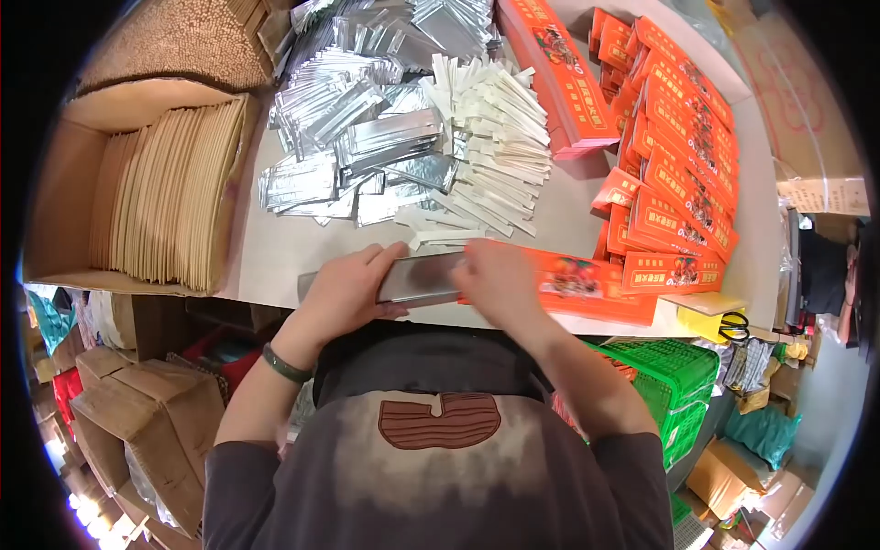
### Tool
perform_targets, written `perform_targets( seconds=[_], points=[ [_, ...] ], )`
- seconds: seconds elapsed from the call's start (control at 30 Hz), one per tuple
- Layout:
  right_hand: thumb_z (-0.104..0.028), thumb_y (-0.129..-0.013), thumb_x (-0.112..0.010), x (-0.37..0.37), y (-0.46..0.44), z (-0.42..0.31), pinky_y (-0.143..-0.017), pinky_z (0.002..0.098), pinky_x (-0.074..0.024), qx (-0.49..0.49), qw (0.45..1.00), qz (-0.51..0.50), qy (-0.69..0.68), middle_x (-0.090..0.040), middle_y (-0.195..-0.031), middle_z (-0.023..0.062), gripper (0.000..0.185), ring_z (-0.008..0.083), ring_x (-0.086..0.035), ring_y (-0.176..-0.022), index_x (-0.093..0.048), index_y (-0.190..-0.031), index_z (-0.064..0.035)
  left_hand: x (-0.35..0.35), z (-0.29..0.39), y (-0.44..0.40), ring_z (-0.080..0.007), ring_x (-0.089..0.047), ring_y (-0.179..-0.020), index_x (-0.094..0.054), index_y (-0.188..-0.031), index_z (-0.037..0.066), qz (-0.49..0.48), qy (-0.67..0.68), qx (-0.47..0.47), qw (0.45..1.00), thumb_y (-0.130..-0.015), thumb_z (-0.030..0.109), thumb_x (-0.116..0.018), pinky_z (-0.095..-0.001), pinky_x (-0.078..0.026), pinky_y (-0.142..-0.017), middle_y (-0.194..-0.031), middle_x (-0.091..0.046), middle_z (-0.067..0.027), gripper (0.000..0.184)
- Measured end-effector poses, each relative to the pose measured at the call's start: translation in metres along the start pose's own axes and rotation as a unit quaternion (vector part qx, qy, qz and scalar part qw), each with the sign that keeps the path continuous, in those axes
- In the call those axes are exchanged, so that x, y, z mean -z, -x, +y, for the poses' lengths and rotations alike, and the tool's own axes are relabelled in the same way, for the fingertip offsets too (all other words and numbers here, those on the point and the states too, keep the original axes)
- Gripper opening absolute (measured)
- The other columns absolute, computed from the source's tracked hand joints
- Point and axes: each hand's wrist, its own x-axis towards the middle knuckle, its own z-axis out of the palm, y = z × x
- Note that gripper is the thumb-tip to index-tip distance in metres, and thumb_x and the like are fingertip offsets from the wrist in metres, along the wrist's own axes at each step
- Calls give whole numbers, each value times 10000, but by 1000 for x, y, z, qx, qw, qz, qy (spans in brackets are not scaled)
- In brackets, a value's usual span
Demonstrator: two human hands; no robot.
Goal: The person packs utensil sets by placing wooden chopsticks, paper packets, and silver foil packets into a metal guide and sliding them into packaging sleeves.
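My left hand is closed around the left part of a grey metal trough, which lies along the table's front edge. At the trough's right end, the fingers of my right hand are curled on a red printed paper sleeve. The right hand and sleeve are slightly blurred, and the join between sleeve and trough is partly hidden. Just beyond my hands lie thin white paper strips and a heap of silver foil packets.
A cardboard box of wooden sticks stands at left, with more bundled sticks behind. Stacked red sleeves and filled red packets lie at right. A green crate is below the table's right side.
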Motion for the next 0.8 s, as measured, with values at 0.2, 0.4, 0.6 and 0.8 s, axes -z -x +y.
perform_targets(
  seconds=[0.2, 0.4, 0.6, 0.8],
  points=[
    [-233, -840, -673, 28, -43, -9, -728, 484, -522, 45, 995, 86, -19, -681, -758, 163, 196, 374, -676, -769, -661, -845, -37, 32, -66, 18, -343, -677, -1026, -583, -1335, 16, 246, -14, -8, 969, -814, 291, -813, -429, -550, -869, -1201, -655, -193, 632],
    [-180, -910, -628, 36, -57, 35, -831, 485, -521, 52, 994, 56, 77, -667, -947, 191, 155, 382, -648, -970, -679, -986, -54, 112, -219, 126, -353, -701, -994, -648, -1294, 39, 304, -179, 355, 866, -949, 315, -697, -441, -556, -848, -1095, -717, -195, 445],
    [-91, -902, -641, 39, -88, 16, -824, 463, -501, 161, 968, 193, 0, -658, -947, 185, 97, 386, -628, -943, -662, -875, -1, 110, -205, 121, -387, -711, -924, -651, -1289, 17, 310, -117, 338, 881, -981, 238, -636, -430, -561, -806, -1002, -725, -224, 380],
    [-42, -860, -595, 12, -173, -17, -869, 477, -512, 385, 889, 199, 146, -643, -975, 186, 52, 393, -621, -975, -625, -872, -1, 118, -181, 115, -440, -651, -937, -593, -1181, -26, 408, -193, 310, 836, -1032, 161, -519, -500, -519, -811, -1006, -683, -240, 251]
  ],
)
